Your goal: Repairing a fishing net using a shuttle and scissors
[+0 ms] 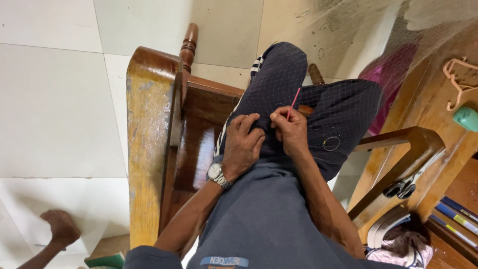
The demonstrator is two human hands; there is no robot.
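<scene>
The person wears a grey-blue short-sleeved shirt (269, 219) with a small printed patch at the bottom centre of the frame. Dark navy trousers (318, 104) carry white side stripes, centre frame. A silver wristwatch (217, 174) with a metal band circles the left wrist; both forearms are bare.

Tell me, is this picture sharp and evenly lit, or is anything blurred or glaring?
Head view: soft, even light; both hands, left hand and right hand with the thin red stick, look sharp; mild sheen on the wooden chair arm; pink thing top right looks blurred behind netting.
</scene>
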